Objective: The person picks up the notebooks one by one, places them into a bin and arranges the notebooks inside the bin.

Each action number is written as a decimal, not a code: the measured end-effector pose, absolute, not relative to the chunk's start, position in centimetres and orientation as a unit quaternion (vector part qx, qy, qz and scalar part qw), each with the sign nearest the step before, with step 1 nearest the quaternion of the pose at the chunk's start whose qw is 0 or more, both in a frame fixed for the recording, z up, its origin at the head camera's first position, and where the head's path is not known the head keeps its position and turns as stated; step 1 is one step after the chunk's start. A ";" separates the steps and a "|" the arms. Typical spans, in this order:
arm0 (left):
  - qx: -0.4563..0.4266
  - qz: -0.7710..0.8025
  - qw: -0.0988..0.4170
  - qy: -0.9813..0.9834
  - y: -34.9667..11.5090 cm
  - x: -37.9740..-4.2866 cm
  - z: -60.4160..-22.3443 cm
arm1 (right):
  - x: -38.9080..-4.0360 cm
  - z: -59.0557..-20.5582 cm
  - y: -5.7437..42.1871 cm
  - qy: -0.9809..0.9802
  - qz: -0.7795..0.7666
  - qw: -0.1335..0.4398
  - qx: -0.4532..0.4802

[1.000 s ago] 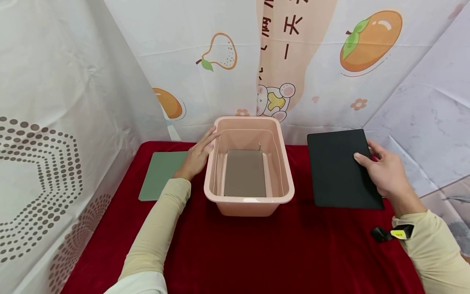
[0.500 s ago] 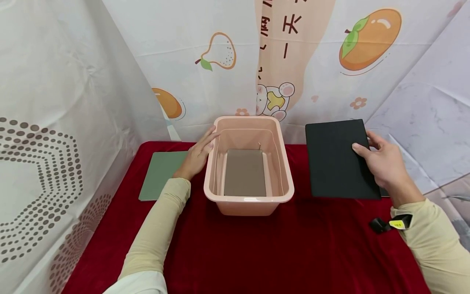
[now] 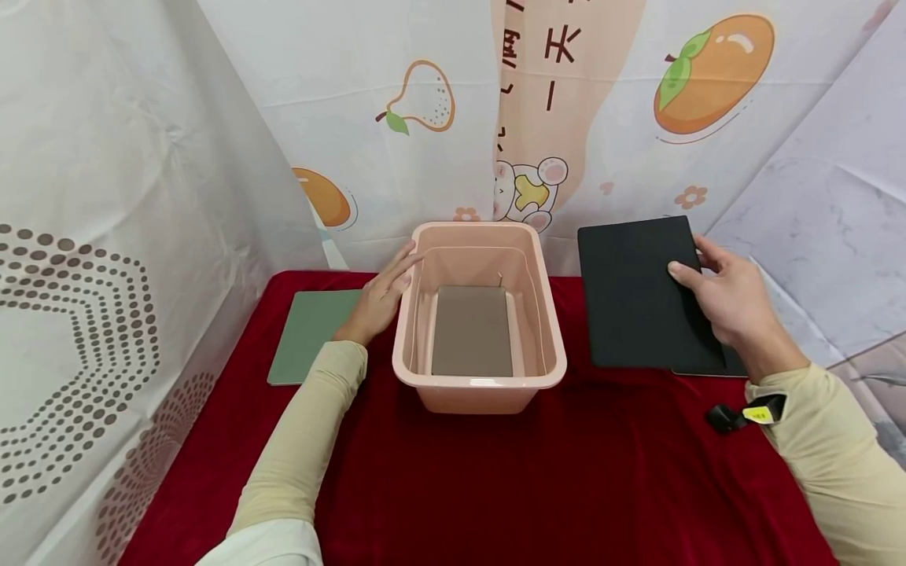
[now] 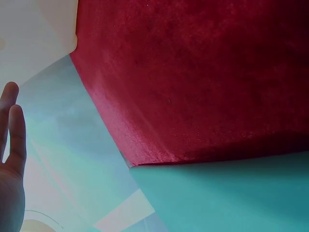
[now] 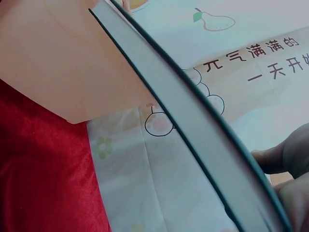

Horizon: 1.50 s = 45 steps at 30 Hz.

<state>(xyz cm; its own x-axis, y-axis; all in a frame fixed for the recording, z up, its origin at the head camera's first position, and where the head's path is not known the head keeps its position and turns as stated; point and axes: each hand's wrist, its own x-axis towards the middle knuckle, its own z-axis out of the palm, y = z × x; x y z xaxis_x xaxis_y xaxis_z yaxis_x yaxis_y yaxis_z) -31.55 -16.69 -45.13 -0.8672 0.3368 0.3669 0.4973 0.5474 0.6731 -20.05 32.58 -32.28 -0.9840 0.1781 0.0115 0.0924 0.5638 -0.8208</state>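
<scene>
My right hand grips a black hardcover book by its right edge, thumb on the cover and fingers behind. The book is raised above the table to the right of a pink plastic bin. Its white page edges show in the right wrist view. My left hand rests with extended fingers against the bin's left rim; part of that hand also shows at the edge of the left wrist view. A grey-brown book lies flat on the bin's floor.
Left of the bin, a green book lies on the red cloth, partly behind my left arm. Another dark flat item lies below the black book, mostly hidden. A printed curtain hangs behind the table.
The black book has risen and shifted slightly left in my right hand, uncovering more of the dark item beneath. My left hand stays at the bin's rim.
</scene>
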 end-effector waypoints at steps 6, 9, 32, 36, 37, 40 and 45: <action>-0.237 -0.408 0.091 -0.877 -16.6 -31.5 -45.0 | -20.7 -32.0 32.3 -0.876 0.474 0.046 -0.071; -0.236 -0.406 0.090 -0.878 -16.6 -31.5 -45.0 | -21.0 -31.8 32.1 -0.875 0.477 0.044 -0.065; -0.235 -0.415 0.087 -0.875 -16.6 -31.5 -44.9 | -23.1 -30.4 30.1 -0.869 0.493 0.018 -0.042; -0.236 -0.416 0.089 -0.874 -16.5 -31.5 -44.9 | -23.4 -30.4 29.4 -0.867 0.497 0.012 -0.033; -0.237 -0.415 0.090 -0.874 -16.5 -31.5 -44.9 | -23.4 -30.4 29.2 -0.865 0.500 0.012 -0.032; -0.239 -0.415 0.090 -0.873 -16.5 -31.5 -44.9 | -23.6 -30.3 28.6 -0.863 0.504 0.011 -0.031; -0.238 -0.413 0.088 -0.875 -16.6 -31.4 -44.9 | -24.0 -30.1 27.9 -0.853 0.521 0.005 -0.030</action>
<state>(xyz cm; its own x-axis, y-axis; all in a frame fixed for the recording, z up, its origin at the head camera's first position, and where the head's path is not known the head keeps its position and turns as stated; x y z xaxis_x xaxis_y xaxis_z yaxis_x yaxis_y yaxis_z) -31.45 -16.60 -44.87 -0.8709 0.3436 0.3513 0.4896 0.5452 0.6805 -24.00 27.87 -30.10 -0.9981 0.0563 -0.0237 0.0468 0.4561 -0.8887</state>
